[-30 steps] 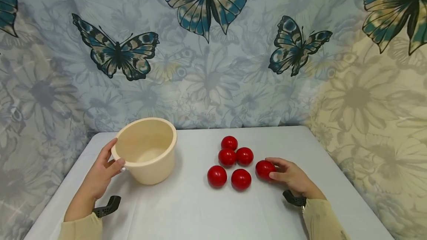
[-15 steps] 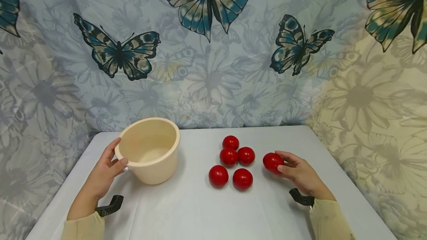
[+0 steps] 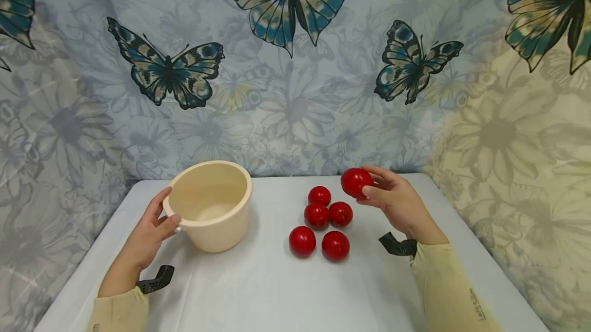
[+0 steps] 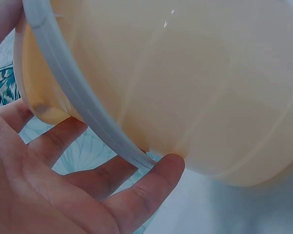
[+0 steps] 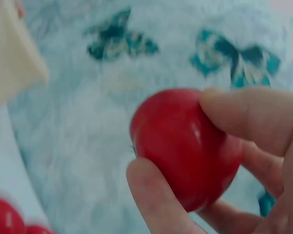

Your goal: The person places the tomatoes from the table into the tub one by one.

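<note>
My left hand [image 3: 146, 237] grips the near-left rim of a cream plastic bucket [image 3: 219, 233], which stands on the white table with its mouth tipped a little toward me. Up close in the left wrist view, fingertips [image 4: 168, 168] press along the rim and wall of the bucket [image 4: 200, 87]. Raised off the table at the right, a glossy red apple [image 3: 356, 183] is pinched between thumb and fingers of my right hand [image 3: 397, 203]. A tiny dark stem shows on this apple [image 5: 180, 146] in the right wrist view. Several similar red apples [image 3: 316, 216] sit grouped to its left.
A white cloth covers the table [image 3: 258, 291]. Behind it hangs a butterfly-and-flower curtain [image 3: 295, 116], close to the table's back edge. Black wrist mounts [image 3: 157, 279] are strapped on both forearms. Table surface lies between the bucket and the apples.
My right hand has lifted its apple off the table, first drawing it right from the group, then up and back to the left. My left hand stays on the bucket rim.
</note>
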`<action>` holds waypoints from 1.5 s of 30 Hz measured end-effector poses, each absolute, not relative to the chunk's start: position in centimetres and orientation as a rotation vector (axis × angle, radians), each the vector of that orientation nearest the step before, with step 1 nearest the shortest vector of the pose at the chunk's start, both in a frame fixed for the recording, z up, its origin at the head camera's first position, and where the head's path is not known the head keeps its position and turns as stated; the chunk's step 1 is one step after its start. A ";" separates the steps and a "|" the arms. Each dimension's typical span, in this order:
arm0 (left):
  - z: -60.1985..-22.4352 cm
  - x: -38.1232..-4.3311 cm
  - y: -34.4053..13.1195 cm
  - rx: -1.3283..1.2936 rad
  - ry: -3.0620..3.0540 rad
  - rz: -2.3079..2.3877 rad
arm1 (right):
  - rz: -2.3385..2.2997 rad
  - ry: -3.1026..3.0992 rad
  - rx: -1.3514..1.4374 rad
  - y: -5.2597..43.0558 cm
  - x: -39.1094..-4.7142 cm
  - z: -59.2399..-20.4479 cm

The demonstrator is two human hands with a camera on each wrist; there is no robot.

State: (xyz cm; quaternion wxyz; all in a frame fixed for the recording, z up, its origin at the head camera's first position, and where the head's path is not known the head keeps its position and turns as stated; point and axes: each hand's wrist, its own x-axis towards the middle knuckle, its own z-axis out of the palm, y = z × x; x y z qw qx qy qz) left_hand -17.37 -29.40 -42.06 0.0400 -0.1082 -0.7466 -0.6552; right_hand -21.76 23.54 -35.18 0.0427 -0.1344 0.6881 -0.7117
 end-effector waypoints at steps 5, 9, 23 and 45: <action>-42.3 -17.2 -29.5 -0.303 -2.281 -1.998 | -2.187 2.015 -0.461 19.1 -22.7 -31.5; -42.4 -17.0 -29.5 -0.298 -2.273 -2.011 | -2.168 1.985 -0.476 15.7 -23.4 -29.8; -42.0 -16.9 -29.6 -0.289 -2.275 -2.005 | -2.058 1.912 -0.614 5.0 -24.9 -28.2; -42.0 -17.4 -30.0 -0.362 -2.349 -1.962 | -1.892 1.999 -0.519 -1.0 -25.0 -32.6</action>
